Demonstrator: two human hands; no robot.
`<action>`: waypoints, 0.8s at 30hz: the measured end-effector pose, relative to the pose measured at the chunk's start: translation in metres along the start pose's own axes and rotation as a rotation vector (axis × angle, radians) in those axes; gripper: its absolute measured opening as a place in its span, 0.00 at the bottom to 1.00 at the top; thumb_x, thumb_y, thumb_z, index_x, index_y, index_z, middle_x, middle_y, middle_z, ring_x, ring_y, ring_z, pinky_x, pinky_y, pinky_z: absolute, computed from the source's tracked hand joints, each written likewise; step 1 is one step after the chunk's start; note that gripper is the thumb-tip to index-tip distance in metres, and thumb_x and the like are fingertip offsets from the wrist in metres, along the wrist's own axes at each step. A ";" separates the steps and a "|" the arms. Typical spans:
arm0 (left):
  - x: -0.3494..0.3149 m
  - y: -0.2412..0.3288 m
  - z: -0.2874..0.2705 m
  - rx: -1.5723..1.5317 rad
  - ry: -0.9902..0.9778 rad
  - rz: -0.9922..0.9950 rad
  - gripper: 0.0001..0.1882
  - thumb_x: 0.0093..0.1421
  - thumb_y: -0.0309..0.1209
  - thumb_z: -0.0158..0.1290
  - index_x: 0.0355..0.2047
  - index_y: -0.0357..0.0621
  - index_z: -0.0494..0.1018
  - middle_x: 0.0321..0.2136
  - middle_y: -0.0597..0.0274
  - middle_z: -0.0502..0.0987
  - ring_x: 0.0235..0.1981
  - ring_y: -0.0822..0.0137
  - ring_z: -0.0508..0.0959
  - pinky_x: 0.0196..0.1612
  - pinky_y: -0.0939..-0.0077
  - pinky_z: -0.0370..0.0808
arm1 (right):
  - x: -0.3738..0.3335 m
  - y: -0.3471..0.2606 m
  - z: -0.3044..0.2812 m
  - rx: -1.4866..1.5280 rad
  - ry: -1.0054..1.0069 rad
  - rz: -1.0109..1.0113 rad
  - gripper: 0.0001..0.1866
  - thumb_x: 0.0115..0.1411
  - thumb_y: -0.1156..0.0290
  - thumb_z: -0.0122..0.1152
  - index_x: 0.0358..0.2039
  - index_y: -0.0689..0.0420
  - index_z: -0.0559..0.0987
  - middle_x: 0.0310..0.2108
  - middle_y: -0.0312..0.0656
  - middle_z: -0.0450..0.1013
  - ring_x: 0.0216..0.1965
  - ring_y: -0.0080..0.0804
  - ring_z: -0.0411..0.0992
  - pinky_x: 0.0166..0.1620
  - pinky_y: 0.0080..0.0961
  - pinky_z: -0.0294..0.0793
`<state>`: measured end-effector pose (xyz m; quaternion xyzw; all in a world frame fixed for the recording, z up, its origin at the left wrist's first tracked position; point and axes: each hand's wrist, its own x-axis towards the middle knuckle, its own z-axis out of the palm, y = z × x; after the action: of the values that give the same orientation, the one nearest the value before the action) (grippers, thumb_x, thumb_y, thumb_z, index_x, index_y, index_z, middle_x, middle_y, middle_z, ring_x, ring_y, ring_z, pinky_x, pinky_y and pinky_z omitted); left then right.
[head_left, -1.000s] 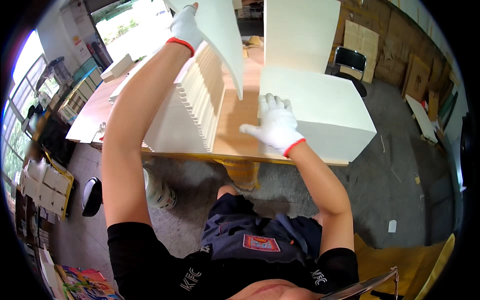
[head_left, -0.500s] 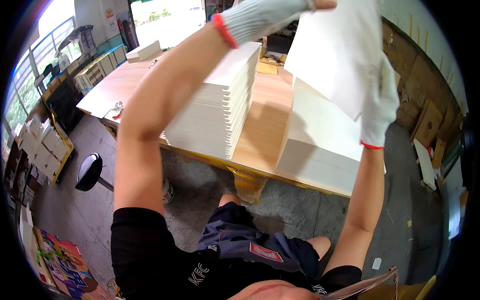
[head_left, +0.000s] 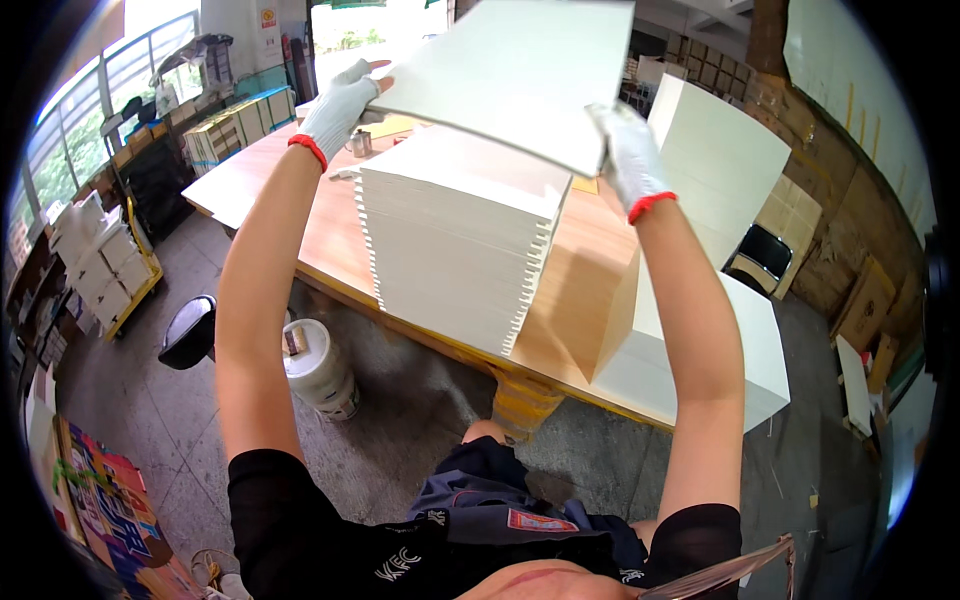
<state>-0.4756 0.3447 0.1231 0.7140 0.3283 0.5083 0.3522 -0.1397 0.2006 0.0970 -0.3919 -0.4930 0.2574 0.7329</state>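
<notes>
Both my hands wear white knit gloves with red cuffs. They hold a large flat white sheet [head_left: 520,70] level in the air, just above a tall stack of white sheets [head_left: 455,235]. My left hand [head_left: 340,100] grips the sheet's left edge. My right hand [head_left: 625,150] grips its near right corner. The stack stands on a wooden table [head_left: 580,290]. A second, lower white stack [head_left: 700,350] lies at the table's right end, with a taller white stack [head_left: 715,170] behind it.
A white bucket [head_left: 320,365] stands on the concrete floor under the table's edge, next to a black stool [head_left: 190,330]. Shelves with boxes [head_left: 95,255] line the left side. Flat cardboard [head_left: 860,290] leans on the right wall. A black chair [head_left: 760,255] sits behind the table.
The sheet has swung from the right side, over the lower stack, leftward to above the tall stack. My view has turned left with it.
</notes>
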 end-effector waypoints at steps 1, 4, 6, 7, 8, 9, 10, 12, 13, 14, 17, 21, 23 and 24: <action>0.002 -0.004 -0.013 0.044 -0.050 -0.095 0.17 0.66 0.31 0.54 0.54 0.43 0.73 0.36 0.57 0.79 0.28 0.70 0.79 0.31 0.78 0.77 | 0.010 0.023 0.000 -0.201 -0.035 0.032 0.19 0.61 0.61 0.64 0.46 0.65 0.79 0.40 0.42 0.78 0.39 0.29 0.75 0.45 0.26 0.74; 0.005 -0.036 -0.048 0.890 -0.271 0.039 0.22 0.70 0.43 0.49 0.58 0.46 0.73 0.38 0.59 0.80 0.30 0.71 0.77 0.35 0.76 0.74 | 0.007 0.033 0.019 -1.058 -0.270 0.056 0.34 0.55 0.40 0.65 0.42 0.62 0.81 0.42 0.52 0.80 0.44 0.43 0.77 0.47 0.35 0.74; -0.026 -0.046 -0.035 1.021 -0.318 -0.008 0.25 0.71 0.50 0.46 0.62 0.54 0.72 0.43 0.61 0.82 0.36 0.68 0.77 0.45 0.71 0.74 | -0.006 0.030 0.021 -1.307 -0.274 -0.015 0.37 0.54 0.31 0.58 0.41 0.57 0.81 0.40 0.53 0.80 0.44 0.49 0.78 0.47 0.38 0.74; -0.031 -0.041 -0.030 0.962 -0.291 -0.094 0.26 0.69 0.51 0.48 0.62 0.55 0.72 0.46 0.62 0.82 0.39 0.64 0.76 0.53 0.69 0.71 | -0.014 0.015 0.021 -1.356 -0.288 -0.047 0.36 0.54 0.31 0.58 0.40 0.56 0.81 0.39 0.52 0.80 0.43 0.48 0.79 0.46 0.38 0.74; -0.035 -0.035 -0.036 0.986 -0.255 -0.056 0.26 0.68 0.53 0.47 0.59 0.57 0.74 0.42 0.62 0.82 0.38 0.64 0.77 0.51 0.68 0.72 | -0.024 -0.005 0.027 -1.393 -0.306 -0.091 0.36 0.54 0.30 0.57 0.39 0.55 0.81 0.38 0.51 0.80 0.41 0.47 0.79 0.45 0.37 0.74; -0.040 -0.033 -0.041 1.008 -0.225 -0.021 0.25 0.67 0.56 0.47 0.57 0.58 0.75 0.38 0.63 0.82 0.38 0.64 0.79 0.48 0.68 0.73 | -0.033 -0.018 0.031 -1.370 -0.325 -0.100 0.36 0.55 0.31 0.57 0.37 0.55 0.81 0.36 0.51 0.80 0.39 0.46 0.79 0.43 0.37 0.74; -0.045 -0.028 -0.046 1.031 -0.193 0.010 0.26 0.66 0.58 0.46 0.54 0.60 0.77 0.34 0.63 0.82 0.37 0.64 0.80 0.46 0.67 0.74 | -0.040 -0.029 0.034 -1.344 -0.348 -0.110 0.35 0.55 0.31 0.57 0.36 0.56 0.81 0.35 0.51 0.81 0.37 0.44 0.80 0.41 0.36 0.74; -0.052 -0.012 -0.047 0.695 -0.356 -0.181 0.25 0.61 0.49 0.59 0.53 0.48 0.79 0.40 0.62 0.83 0.41 0.67 0.79 0.51 0.73 0.72 | -0.060 -0.036 0.040 -1.387 -0.456 -0.035 0.34 0.56 0.32 0.56 0.39 0.54 0.83 0.33 0.49 0.81 0.37 0.40 0.80 0.39 0.35 0.74; -0.052 -0.015 -0.053 0.746 -0.346 -0.128 0.24 0.59 0.46 0.61 0.52 0.48 0.79 0.38 0.63 0.82 0.39 0.69 0.78 0.50 0.74 0.72 | -0.070 -0.035 0.041 -1.392 -0.478 -0.141 0.33 0.56 0.34 0.58 0.42 0.53 0.83 0.33 0.48 0.81 0.36 0.39 0.80 0.40 0.35 0.75; -0.050 -0.017 -0.053 0.794 -0.346 -0.067 0.23 0.57 0.43 0.64 0.51 0.48 0.80 0.36 0.64 0.82 0.37 0.70 0.77 0.49 0.74 0.72 | -0.078 -0.033 0.039 -1.401 -0.489 -0.241 0.32 0.56 0.35 0.59 0.44 0.53 0.83 0.33 0.47 0.81 0.36 0.39 0.80 0.40 0.34 0.75; -0.050 -0.023 -0.054 0.759 -0.348 -0.039 0.23 0.54 0.39 0.67 0.50 0.48 0.81 0.37 0.63 0.82 0.39 0.70 0.78 0.50 0.74 0.72 | -0.088 -0.037 0.042 -1.358 -0.476 -0.175 0.29 0.55 0.41 0.64 0.46 0.52 0.84 0.33 0.45 0.81 0.35 0.36 0.80 0.40 0.33 0.75; -0.046 -0.034 -0.057 0.679 -0.319 0.023 0.21 0.51 0.40 0.69 0.46 0.49 0.84 0.37 0.61 0.83 0.36 0.67 0.78 0.45 0.76 0.74 | -0.096 -0.036 0.041 -1.207 -0.472 -0.161 0.23 0.56 0.52 0.69 0.46 0.54 0.85 0.34 0.45 0.81 0.33 0.33 0.78 0.39 0.29 0.75; -0.045 -0.036 -0.057 0.693 -0.312 0.050 0.21 0.51 0.41 0.69 0.46 0.49 0.84 0.36 0.61 0.84 0.37 0.67 0.79 0.45 0.76 0.75 | -0.098 -0.029 0.036 -1.086 -0.466 -0.162 0.20 0.57 0.57 0.70 0.45 0.54 0.85 0.35 0.46 0.80 0.32 0.32 0.78 0.39 0.28 0.76; -0.045 -0.035 -0.056 0.697 -0.313 0.033 0.21 0.51 0.41 0.69 0.45 0.49 0.84 0.36 0.61 0.84 0.37 0.67 0.79 0.45 0.76 0.75 | -0.098 -0.026 0.033 -1.048 -0.462 -0.184 0.19 0.57 0.59 0.70 0.45 0.55 0.85 0.35 0.45 0.80 0.32 0.31 0.78 0.39 0.27 0.76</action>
<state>-0.5449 0.3360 0.0850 0.8651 0.4122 0.2565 0.1262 -0.2077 0.1217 0.0746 -0.5914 -0.7340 -0.0069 0.3338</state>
